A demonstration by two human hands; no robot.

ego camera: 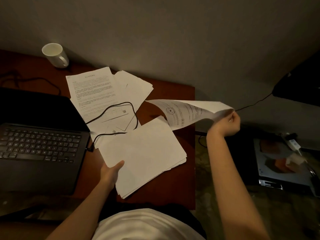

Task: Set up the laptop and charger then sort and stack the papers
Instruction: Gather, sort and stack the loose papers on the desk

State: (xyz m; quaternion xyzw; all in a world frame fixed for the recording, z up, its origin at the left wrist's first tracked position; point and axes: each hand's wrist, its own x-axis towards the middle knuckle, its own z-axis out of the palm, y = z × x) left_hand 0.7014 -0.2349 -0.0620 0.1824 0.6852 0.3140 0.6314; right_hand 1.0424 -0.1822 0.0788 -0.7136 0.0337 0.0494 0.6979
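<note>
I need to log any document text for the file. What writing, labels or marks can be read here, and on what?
Nothing can be read.
Printed sheet on the desk: a heading and lines of text, too blurred.
Lifted sheet in the right hand: a round star stamp, text too blurred.
Laptop keys: too small.

Dim room; grey wall (173, 32) behind reddish-brown desk (183, 141); mottled floor (204, 187).
</note>
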